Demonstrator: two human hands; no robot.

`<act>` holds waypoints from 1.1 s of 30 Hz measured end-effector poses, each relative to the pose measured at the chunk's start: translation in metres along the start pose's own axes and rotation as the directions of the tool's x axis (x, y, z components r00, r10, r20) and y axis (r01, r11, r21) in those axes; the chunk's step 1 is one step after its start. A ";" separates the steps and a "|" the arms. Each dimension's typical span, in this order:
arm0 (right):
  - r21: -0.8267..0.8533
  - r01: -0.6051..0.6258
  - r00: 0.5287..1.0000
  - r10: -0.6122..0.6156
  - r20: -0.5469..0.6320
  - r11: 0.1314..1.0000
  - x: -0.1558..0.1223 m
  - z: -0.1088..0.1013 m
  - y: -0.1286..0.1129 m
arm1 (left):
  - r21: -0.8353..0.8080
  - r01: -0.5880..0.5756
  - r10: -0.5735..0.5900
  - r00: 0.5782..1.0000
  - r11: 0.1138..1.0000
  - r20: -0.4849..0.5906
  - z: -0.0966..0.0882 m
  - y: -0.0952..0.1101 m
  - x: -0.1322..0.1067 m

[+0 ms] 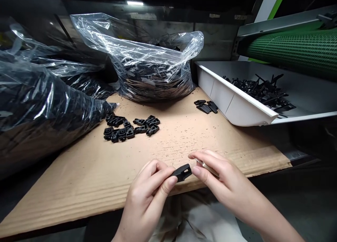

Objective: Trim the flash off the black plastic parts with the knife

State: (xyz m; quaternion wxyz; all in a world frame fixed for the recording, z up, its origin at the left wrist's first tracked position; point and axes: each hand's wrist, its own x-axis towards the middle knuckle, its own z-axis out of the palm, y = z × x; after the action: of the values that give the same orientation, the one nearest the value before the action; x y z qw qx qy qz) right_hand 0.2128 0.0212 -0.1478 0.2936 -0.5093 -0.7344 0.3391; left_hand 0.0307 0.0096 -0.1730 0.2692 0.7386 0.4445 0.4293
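Observation:
My left hand (151, 191) pinches a black plastic part (181, 172) between thumb and fingers, with its slotted end pointing right. Close to that end, my right hand (219, 175) is closed around a slim pale tool (207, 167). The tool has a thin, shiny tip, and my fingers cover much of it, so its exact kind is unclear. Both hands are above the front edge of a cardboard sheet (86, 179). Beyond them on the cardboard lie a cluster of small black plastic parts (122, 133) at left and several flat black pieces (205, 107) at right.
A clear plastic bag (155, 77) full of black parts stands at the back. Another bulging bag (47, 108) occupies the left side. On the right, a white tray (237, 110) holds black pieces below a green conveyor belt (295, 47). Tiny black shavings dot the cardboard.

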 end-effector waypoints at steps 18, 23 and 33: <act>-0.034 0.080 0.991 -0.083 -0.107 0.996 -0.009 0.008 0.008 | -0.064 0.141 -0.144 0.989 0.988 -0.043 -0.002 -0.004 -0.001; 0.046 0.080 0.991 -0.074 -0.113 0.996 -0.011 0.009 0.002 | -0.107 0.146 -0.150 0.988 0.984 -0.036 -0.007 -0.004 -0.002; -0.137 0.048 0.987 -0.068 -0.146 0.989 -0.007 0.014 0.010 | 0.376 -0.222 0.276 0.957 0.900 -0.095 0.011 -0.008 -0.005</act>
State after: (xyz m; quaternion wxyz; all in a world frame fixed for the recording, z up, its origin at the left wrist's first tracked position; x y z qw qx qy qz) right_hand 0.2096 0.0142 -0.1650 0.3232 -0.5302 -0.7458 0.2413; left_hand 0.0352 0.0086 -0.1867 0.0384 0.7929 0.4360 0.4239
